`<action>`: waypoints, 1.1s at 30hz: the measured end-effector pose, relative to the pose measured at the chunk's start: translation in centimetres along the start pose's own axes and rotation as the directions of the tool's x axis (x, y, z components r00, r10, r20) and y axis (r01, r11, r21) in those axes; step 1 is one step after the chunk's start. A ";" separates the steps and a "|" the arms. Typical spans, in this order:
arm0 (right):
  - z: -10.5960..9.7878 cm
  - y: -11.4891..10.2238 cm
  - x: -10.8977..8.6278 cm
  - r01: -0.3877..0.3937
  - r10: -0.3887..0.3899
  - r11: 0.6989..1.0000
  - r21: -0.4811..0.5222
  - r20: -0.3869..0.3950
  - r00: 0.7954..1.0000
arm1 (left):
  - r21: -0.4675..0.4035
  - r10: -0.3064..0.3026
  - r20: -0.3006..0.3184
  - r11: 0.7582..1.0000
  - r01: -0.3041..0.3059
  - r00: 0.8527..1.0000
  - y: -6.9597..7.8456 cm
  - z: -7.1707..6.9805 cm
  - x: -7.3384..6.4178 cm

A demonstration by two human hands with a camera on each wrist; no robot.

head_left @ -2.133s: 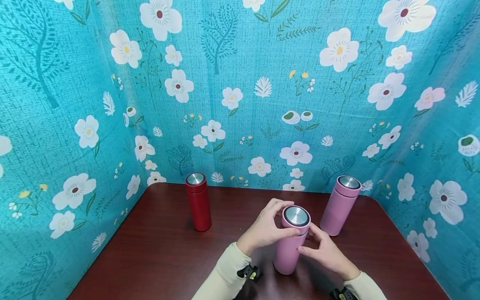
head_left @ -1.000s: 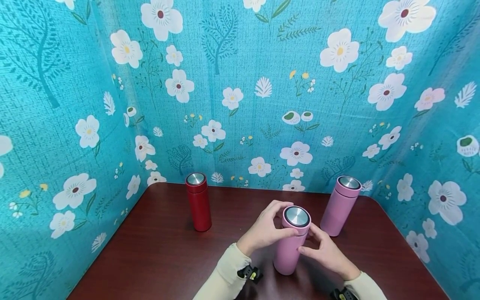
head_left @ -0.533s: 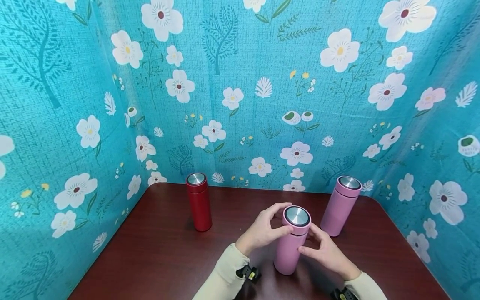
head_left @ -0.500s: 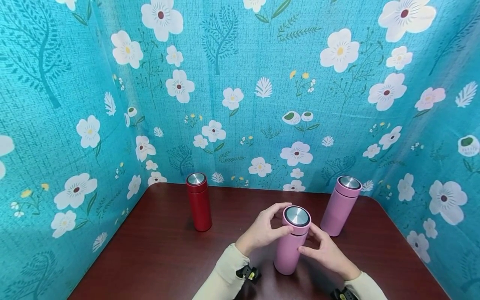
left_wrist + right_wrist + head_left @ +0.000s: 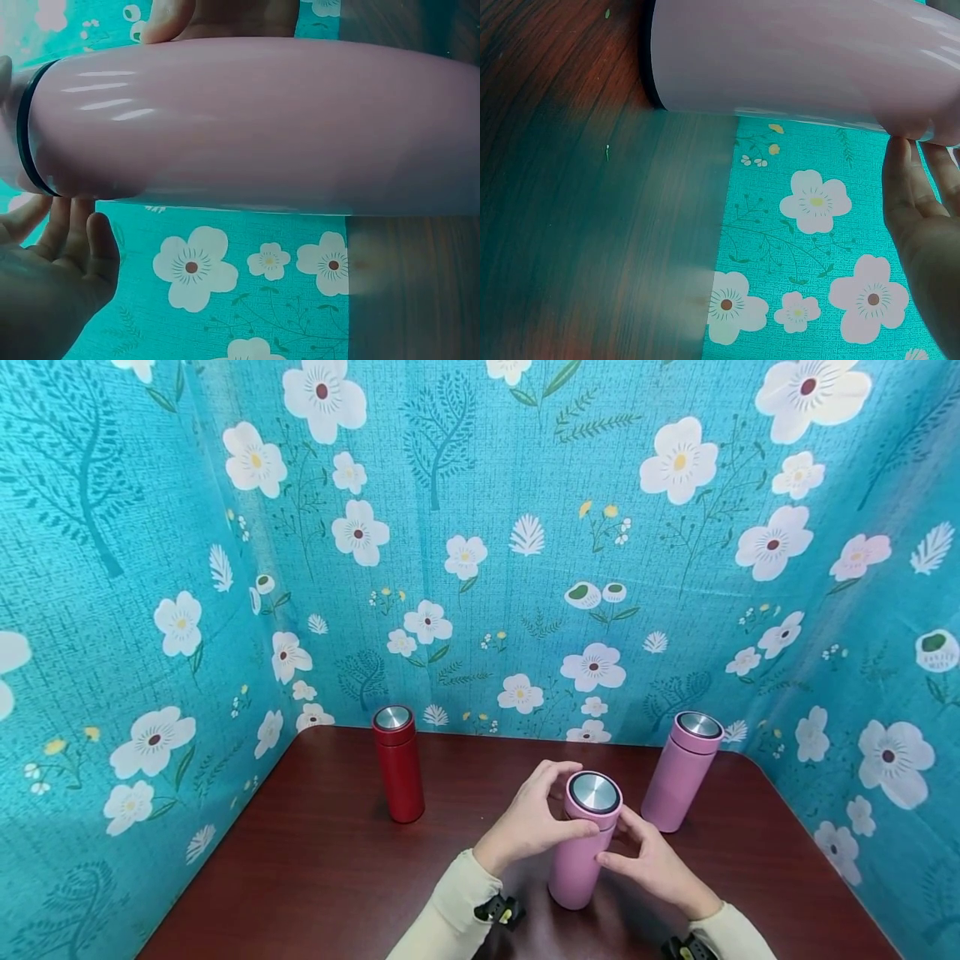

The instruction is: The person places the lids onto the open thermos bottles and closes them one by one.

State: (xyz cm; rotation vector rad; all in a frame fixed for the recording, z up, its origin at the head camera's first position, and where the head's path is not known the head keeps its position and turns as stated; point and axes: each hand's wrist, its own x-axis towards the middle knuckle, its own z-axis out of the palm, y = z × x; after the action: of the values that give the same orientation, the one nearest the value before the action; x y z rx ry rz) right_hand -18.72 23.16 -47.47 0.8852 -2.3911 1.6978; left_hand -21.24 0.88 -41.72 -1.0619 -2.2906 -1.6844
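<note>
A pink thermos bottle (image 5: 576,870) with a silver-topped lid (image 5: 595,792) stands upright near the front of the table. My left hand (image 5: 528,825) holds the lid, its thumb across the near side and its fingers behind. Lower on the right, my right hand (image 5: 660,868) grips the upper body between thumb and fingers. The left wrist view shows the dark seam under the lid, with the left hand (image 5: 56,277) near it and part of the right hand (image 5: 232,18) against the body. In the right wrist view, the right hand's fingers (image 5: 901,176) touch the bottle (image 5: 780,60).
A red thermos bottle (image 5: 399,772) stands at the back left of the dark wooden table (image 5: 300,860). Another pink thermos bottle (image 5: 678,781) is at the back right, just beyond my right hand. Blue flowered cloth (image 5: 480,568) encloses the back and sides.
Over the last half second my left thumb has slid rightward around the lid. The bottle stays in its place, and my right hand keeps its grip on the body.
</note>
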 end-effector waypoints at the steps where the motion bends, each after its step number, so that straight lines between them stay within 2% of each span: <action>1: 0.0 0.0 0.0 0.000 0.000 1.000 -0.002 0.000 1.000 | -0.015 -0.009 -0.002 1.000 0.009 1.000 0.0 0.0 0.0; 4: 0.0 -0.1 0.0 -0.016 0.016 1.000 0.000 0.000 1.000 | -0.061 -0.019 0.000 0.998 0.019 1.000 0.0 0.0 0.0; 7: 0.0 -0.2 0.1 -0.035 0.035 0.999 -0.001 0.001 0.999 | -0.078 -0.004 0.014 0.997 0.005 1.000 -0.1 -0.2 0.0; 14: 0.0 -0.3 0.1 -0.044 0.044 0.999 -0.007 0.003 0.999 | -0.012 0.098 0.049 0.995 -0.098 0.994 -0.8 -0.4 0.0; 17: 0.0 -0.3 0.1 -0.041 0.041 0.999 0.003 0.004 0.999 | 0.003 0.118 0.050 0.993 -0.118 0.992 -0.7 -0.4 0.0; 25: 0.0 -0.1 0.1 -0.026 0.026 1.000 0.011 0.003 1.000 | -0.040 0.015 0.013 0.999 -0.014 1.000 -0.4 0.1 0.0; 28: 0.0 0.0 0.1 -0.025 0.025 1.000 0.009 0.002 1.000 | -0.050 0.014 0.014 0.999 -0.014 1.000 -0.5 0.2 0.0; 33: 0.0 0.0 0.0 -0.013 0.012 1.000 0.022 0.006 1.000 | -0.042 0.060 0.042 0.997 -0.058 0.997 -0.9 0.0 0.0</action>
State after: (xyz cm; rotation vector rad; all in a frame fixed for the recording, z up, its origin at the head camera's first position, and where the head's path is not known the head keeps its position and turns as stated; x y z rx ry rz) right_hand -18.72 23.17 -47.52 0.8814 -2.3912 1.7316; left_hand -21.76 0.74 -42.39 -1.1743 -2.2357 -1.7096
